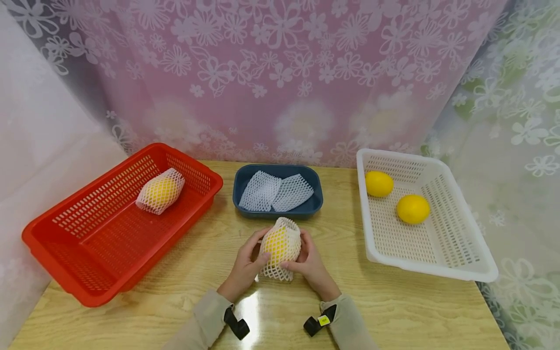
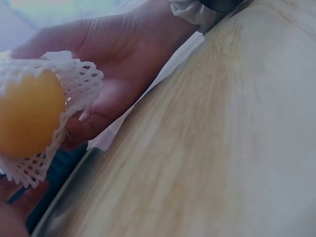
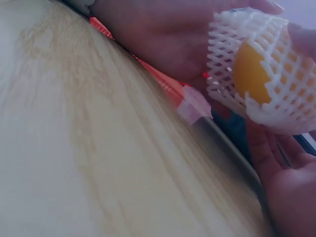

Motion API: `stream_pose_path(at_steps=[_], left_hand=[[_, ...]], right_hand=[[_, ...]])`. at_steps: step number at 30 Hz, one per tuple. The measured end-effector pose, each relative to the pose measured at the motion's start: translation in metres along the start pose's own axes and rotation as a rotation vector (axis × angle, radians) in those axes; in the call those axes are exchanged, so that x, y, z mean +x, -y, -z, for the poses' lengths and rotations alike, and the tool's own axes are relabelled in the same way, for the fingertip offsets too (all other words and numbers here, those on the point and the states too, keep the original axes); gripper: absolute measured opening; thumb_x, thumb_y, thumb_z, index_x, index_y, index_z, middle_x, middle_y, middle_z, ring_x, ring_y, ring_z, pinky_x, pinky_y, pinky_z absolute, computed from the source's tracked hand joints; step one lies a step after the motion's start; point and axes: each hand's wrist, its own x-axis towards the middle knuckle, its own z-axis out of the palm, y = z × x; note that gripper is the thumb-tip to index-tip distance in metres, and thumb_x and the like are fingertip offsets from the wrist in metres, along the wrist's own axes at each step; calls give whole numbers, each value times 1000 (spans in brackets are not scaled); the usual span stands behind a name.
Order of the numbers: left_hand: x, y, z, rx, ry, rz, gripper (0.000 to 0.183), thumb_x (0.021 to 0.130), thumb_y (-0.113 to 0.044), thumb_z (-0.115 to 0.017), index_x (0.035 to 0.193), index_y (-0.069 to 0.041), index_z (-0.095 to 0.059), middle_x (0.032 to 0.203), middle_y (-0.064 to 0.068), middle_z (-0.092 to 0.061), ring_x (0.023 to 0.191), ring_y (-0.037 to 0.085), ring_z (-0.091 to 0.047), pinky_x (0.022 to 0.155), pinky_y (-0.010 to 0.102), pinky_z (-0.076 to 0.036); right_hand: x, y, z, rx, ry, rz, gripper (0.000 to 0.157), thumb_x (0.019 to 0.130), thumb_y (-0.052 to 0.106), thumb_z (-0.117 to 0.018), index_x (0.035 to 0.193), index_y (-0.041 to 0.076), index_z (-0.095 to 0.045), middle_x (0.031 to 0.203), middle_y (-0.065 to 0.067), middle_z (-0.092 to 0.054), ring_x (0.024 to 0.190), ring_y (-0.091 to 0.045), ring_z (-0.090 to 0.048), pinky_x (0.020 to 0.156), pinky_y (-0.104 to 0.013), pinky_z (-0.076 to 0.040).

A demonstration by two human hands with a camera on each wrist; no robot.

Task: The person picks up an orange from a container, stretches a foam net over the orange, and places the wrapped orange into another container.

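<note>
Both hands hold a yellow lemon [image 2: 32,116] in a white foam net sleeve [image 1: 282,250] over the table. My left hand [image 1: 247,265] grips its left side, thumb on the front. On the right side my right hand [image 1: 314,267] curls its fingers round the net, its thumb also at the front. Bare yellow peel shows through the net's open end in both wrist views. The net's other end narrows at the top in the head view. Just beyond the hands, a dark blue tray [image 1: 277,214] bears flat white foam nets [image 1: 293,192].
A red basket [image 1: 144,265] at left holds a netted lemon [image 1: 161,191]. At right, a white basket [image 1: 437,270] contains two bare lemons [image 1: 413,209]. Behind the wooden table [image 1: 341,233] hangs a pink floral curtain [image 1: 280,97]. Small black cameras [image 1: 236,323] are strapped to the wrists.
</note>
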Motion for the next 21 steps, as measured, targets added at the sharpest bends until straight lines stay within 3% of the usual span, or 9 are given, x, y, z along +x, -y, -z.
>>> stream_pose_path(at_steps=[4, 9, 15, 21], left_hand=[[-1, -3, -1, -52, 110, 122, 65, 99, -6, -55, 157, -11, -26, 156, 7, -34, 135, 23, -42, 104, 30, -41], [0, -6, -2, -76, 163, 196, 74, 99, -10, -57, 159, -16, -14, 159, 5, -24, 141, 26, -32, 110, 29, -32], [-1, -8, -4, -74, 153, 247, 87, 93, -15, -67, 158, -20, -8, 158, 4, -20, 140, 25, -30, 109, 27, -31], [-2, -4, -5, -69, 115, 238, 90, 90, -15, -73, 155, -21, -12, 154, 7, -27, 133, 26, -38, 104, 31, -38]], right_hand=[[0, 0, 1, -7, 4, 38, 77, 75, 4, -86, 136, 7, -38, 134, -13, -47, 116, -21, -56, 92, -33, -52], [0, 0, 1, -12, 36, 51, 69, 76, 8, -86, 129, 7, -42, 131, -13, -48, 114, -20, -55, 93, -32, -51], [-1, 1, 1, -14, 20, 35, 69, 76, 9, -86, 129, 6, -43, 132, -13, -50, 116, -20, -56, 94, -31, -51], [-1, 0, 2, -49, 4, 70, 73, 77, 19, -87, 134, 3, -44, 132, -8, -52, 116, -17, -54, 94, -28, -49]])
